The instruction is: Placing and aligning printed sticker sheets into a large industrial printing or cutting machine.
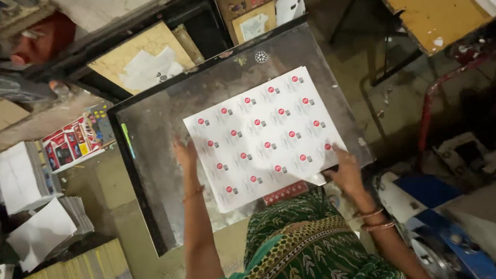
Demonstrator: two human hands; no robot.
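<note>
Both arms are extended forward. The left hand (185, 154) is held flat, fingers spread, palm down. The right hand (345, 172) is closed in a pinch, bangles seen at its wrist.

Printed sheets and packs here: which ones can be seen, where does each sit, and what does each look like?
Label sheet: on the grey metal plate, white, rows of small red and grey marks; left hand and right hand at its edges.
Colourful printed card: left of the plate, red with pictures.
White paper stacks: far left, plain.
Yellow-edged bundle: bottom left.
</note>
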